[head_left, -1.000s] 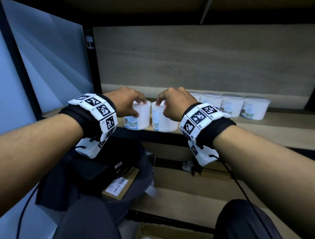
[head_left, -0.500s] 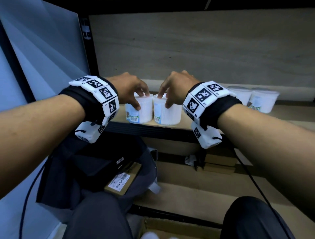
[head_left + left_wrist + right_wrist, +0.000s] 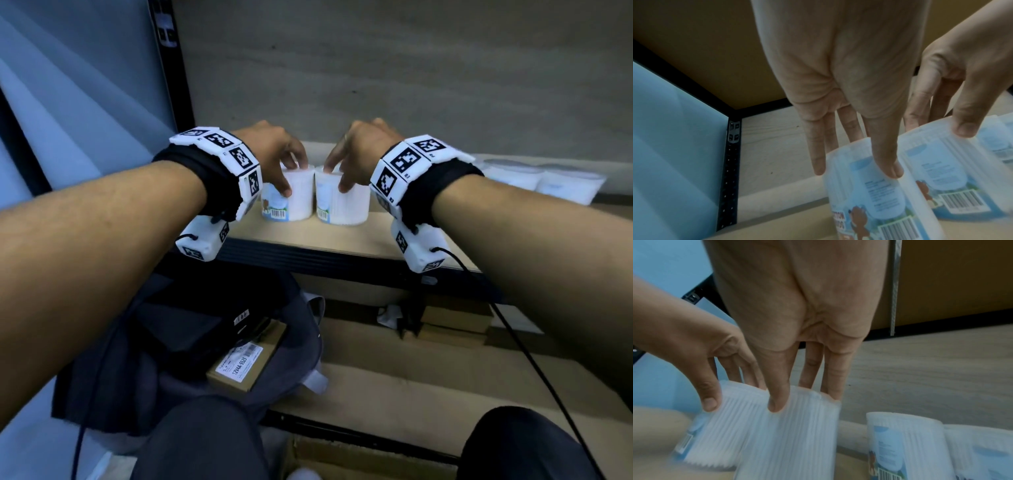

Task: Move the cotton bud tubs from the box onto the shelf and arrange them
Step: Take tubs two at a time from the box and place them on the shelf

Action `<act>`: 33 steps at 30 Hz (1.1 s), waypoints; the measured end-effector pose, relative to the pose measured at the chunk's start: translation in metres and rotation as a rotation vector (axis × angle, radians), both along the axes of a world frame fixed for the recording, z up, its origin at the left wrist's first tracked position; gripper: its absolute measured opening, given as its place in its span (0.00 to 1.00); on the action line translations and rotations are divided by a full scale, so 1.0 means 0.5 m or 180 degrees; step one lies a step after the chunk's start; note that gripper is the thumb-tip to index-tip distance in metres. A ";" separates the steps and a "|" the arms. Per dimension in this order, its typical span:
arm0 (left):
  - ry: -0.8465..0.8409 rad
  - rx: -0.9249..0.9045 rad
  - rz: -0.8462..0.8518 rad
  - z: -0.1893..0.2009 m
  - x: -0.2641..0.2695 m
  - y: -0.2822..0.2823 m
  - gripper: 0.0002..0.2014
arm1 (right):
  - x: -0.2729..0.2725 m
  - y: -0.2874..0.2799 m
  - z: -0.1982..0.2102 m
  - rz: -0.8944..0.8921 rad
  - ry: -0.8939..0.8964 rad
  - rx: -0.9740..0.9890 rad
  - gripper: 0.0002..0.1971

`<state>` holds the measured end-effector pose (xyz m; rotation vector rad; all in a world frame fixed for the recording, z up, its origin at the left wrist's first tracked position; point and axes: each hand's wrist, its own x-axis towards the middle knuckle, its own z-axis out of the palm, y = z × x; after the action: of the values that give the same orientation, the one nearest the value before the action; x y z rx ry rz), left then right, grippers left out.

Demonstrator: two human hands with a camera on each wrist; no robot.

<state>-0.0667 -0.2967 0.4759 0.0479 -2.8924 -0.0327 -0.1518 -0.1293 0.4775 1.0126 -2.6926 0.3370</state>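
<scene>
Two white cotton bud tubs stand side by side on the wooden shelf [image 3: 342, 236]. My left hand [image 3: 293, 176] grips the left tub [image 3: 298, 205] from above, thumb on its front label and fingers behind the rim. My right hand [image 3: 337, 176] grips the right tub [image 3: 346, 209] the same way. In the left wrist view my left hand [image 3: 856, 169] straddles its tub [image 3: 865, 194], which shows a bear and a barcode. In the right wrist view my right hand [image 3: 803, 399] holds the ribbed tub [image 3: 793, 434], blurred by motion.
More tubs [image 3: 513, 174] stand in a row further right on the shelf. A black upright post [image 3: 171, 68] bounds the shelf on the left. Below lie a dark bag [image 3: 171, 342], a labelled carton [image 3: 246, 359] and an open cardboard box [image 3: 342, 459].
Both hands have slid their tubs back from the shelf's front edge, deeper onto the board. The head view has tipped down and come closer.
</scene>
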 end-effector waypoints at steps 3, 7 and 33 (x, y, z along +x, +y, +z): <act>0.0001 0.0050 0.0006 -0.001 -0.026 -0.011 0.26 | -0.033 -0.015 -0.002 -0.0064 0.0043 0.0035 0.23; 0.0063 0.0072 0.0051 -0.005 -0.060 -0.022 0.26 | -0.060 -0.031 0.001 -0.0037 0.0061 0.0116 0.23; -0.0017 0.0333 0.0168 -0.013 -0.212 -0.049 0.28 | -0.189 -0.036 -0.007 -0.0041 -0.0185 -0.0155 0.19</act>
<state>-0.1726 -0.3210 0.4696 0.1436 -2.8910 -0.1746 -0.2461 -0.1471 0.4741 0.9862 -2.7269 0.4340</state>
